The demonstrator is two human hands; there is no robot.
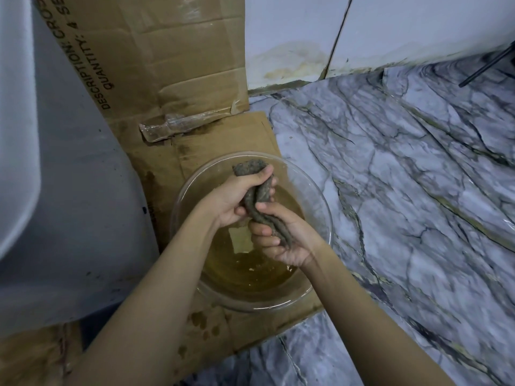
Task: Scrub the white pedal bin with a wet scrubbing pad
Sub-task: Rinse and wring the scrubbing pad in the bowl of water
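Grey-green and rope-like, the twisted scrubbing pad is stretched between both hands above a clear glass bowl of murky yellow-brown water. The left hand is clenched around its upper end, the right hand around its lower tail. The step looks like wringing the pad out; doing it well probably means twisting the ends in opposite directions directly over the bowl, so drips fall into the water rather than onto the flattened brown cardboard beneath, and stopping while the pad is damp. The large white plastic pedal bin stands just left of the hands, close beside the left forearm, apart from both hands.
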